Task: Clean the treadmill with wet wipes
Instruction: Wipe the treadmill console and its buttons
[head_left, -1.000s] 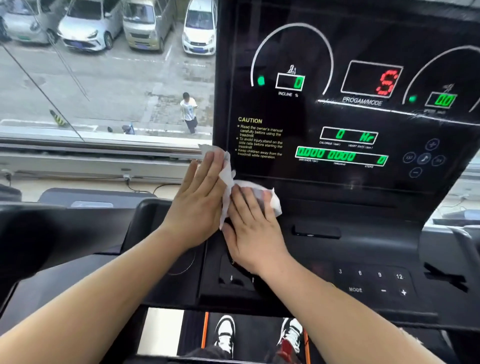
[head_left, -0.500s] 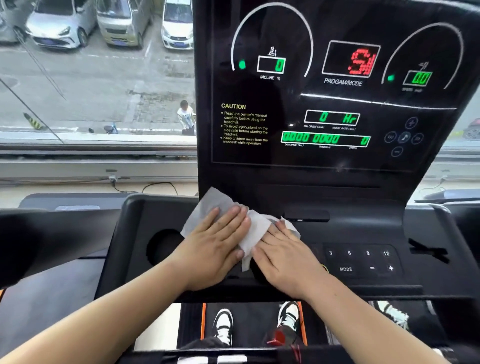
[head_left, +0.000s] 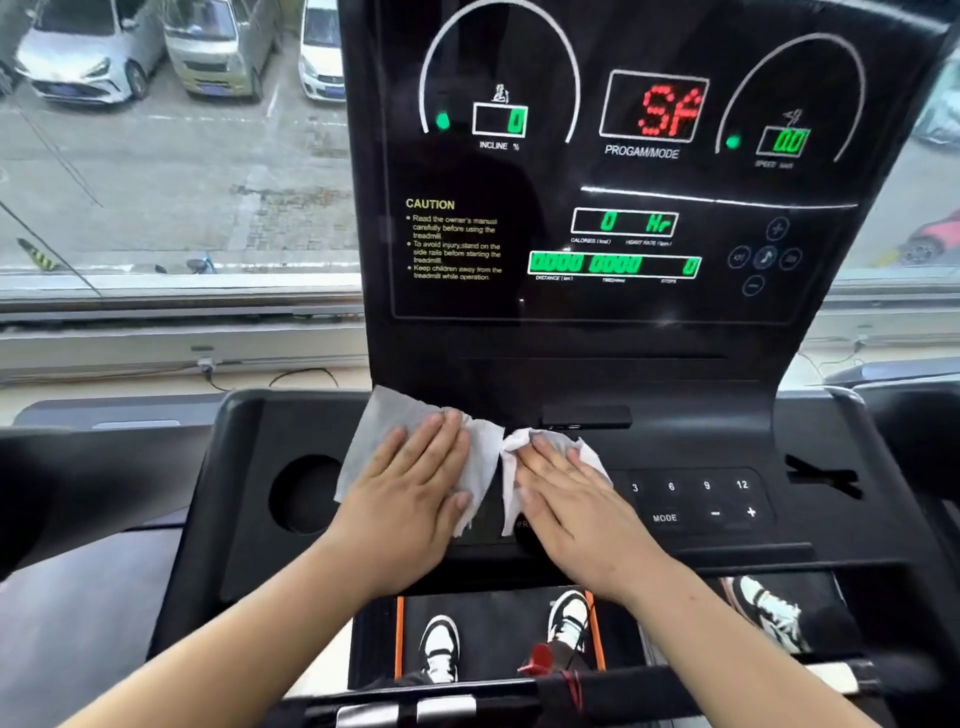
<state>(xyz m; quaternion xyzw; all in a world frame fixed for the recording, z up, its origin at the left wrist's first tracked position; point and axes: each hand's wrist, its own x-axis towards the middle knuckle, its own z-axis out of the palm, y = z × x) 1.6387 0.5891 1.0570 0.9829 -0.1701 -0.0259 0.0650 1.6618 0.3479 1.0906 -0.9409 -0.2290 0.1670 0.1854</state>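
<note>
The left hand (head_left: 410, 493) lies flat, palm down, fingers straight and close together, pressing a white wet wipe (head_left: 379, 431) onto the black console deck (head_left: 691, 447) of the treadmill, just below the display panel (head_left: 623, 322). That wipe spreads out past the fingertips towards the panel's lower left corner. The right hand (head_left: 571, 499) lies flat just beside it, fingers straight and together too, on a second wipe (head_left: 519, 441), which is bunched under the fingertips. The two wipes meet at their upper edges; whether they are one sheet cannot be told.

Below the panel and right of the right hand is a keypad (head_left: 696, 499) marked 3, 6, 9, 12, MODE, minus and plus. A round cup hole (head_left: 301, 493) sits below the panel's left side, left of the left hand. The panel shows green digits and red letters. Further below, two black-and-white shoes (head_left: 440, 644) stand on the belt (head_left: 498, 623). Left of the panel, a window (head_left: 171, 182) looks onto parked cars.
</note>
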